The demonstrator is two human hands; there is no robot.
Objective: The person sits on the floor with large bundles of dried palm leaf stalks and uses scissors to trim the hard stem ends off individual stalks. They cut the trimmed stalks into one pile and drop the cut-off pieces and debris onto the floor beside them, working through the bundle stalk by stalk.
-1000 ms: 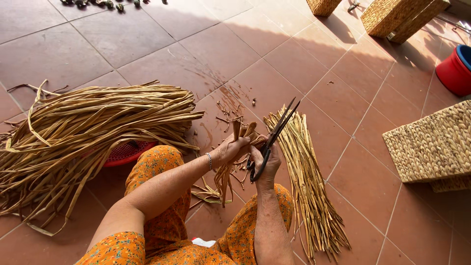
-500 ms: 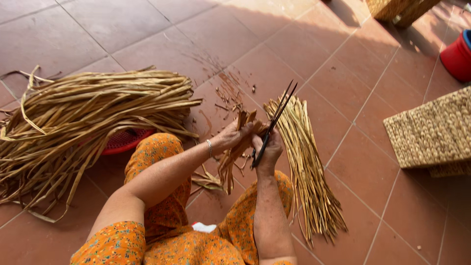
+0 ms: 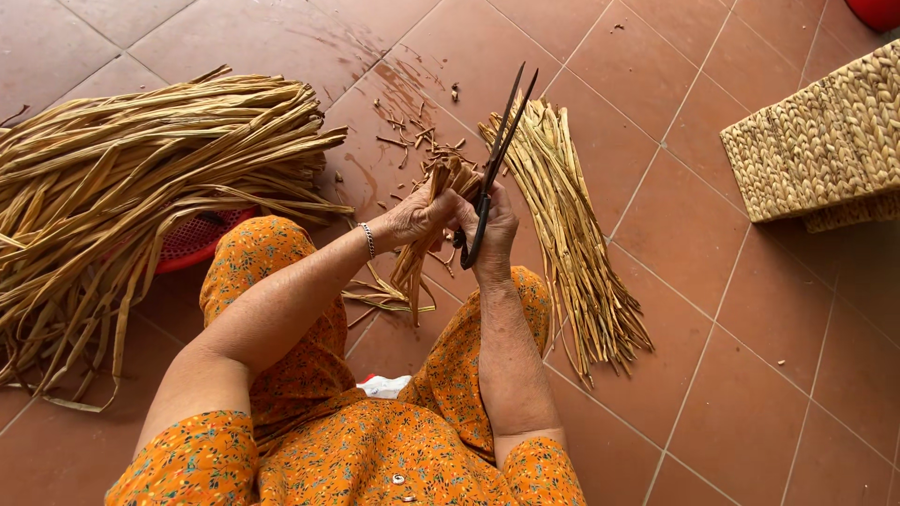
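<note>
My left hand [image 3: 414, 217] grips a small bunch of dried plant strips [image 3: 427, 230], whose cut ends stick up by my fingers while the rest hangs toward my lap. My right hand [image 3: 491, 234] holds long black scissors [image 3: 495, 159] with the blades pointing away from me and slightly apart, right beside the bunch's top ends. Both hands meet above the tiled floor, between my knees in orange flowered cloth.
A big heap of long dried strips [image 3: 131, 178] lies at the left over a red basket [image 3: 192, 239]. A trimmed bundle [image 3: 567, 225] lies to the right of my hands. Short offcuts [image 3: 412, 131] litter the floor ahead. Woven baskets [image 3: 825, 141] stand at the right.
The view has drifted, so hands and bundles sit higher in the picture. My hands stay together, with the scissors still upright beside the bunch's ends.
</note>
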